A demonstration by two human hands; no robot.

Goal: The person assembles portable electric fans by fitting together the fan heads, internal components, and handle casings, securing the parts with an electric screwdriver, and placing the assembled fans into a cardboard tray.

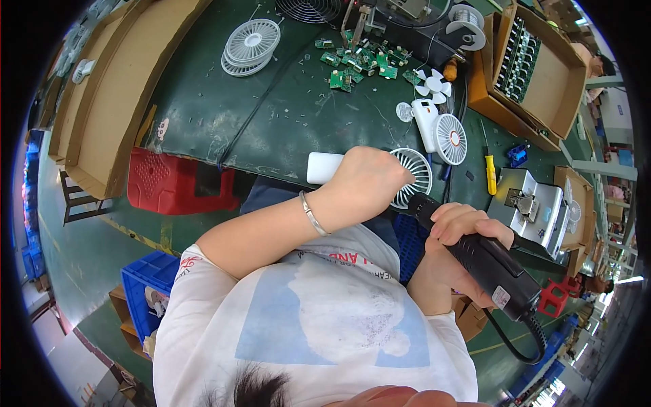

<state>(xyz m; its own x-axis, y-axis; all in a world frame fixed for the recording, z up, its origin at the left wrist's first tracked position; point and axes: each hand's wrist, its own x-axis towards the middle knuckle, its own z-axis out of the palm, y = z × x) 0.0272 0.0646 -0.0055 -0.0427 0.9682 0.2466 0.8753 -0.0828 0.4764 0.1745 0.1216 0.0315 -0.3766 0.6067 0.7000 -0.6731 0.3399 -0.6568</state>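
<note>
Near the table's front edge lies a white handheld fan (321,167), its handle pointing left and its round slatted grille to the right. My left hand (369,180) is closed over its middle, hiding the part between handle and grille. Held in my right hand (462,230) is a black electric screwdriver (498,271) with a cord at its rear. The screwdriver's front end sits beside the grille's lower right rim; its very tip is hard to make out. Just beyond the grille lies a second white fan (426,121) with its round head.
Green circuit boards (366,62) are scattered at the back, near a solder spool (466,28) and white fan blades (433,86). Round grilles (252,42) lie back left. To the right are a yellow-handled screwdriver (490,175), a metal device (527,207) and a cardboard box (566,85).
</note>
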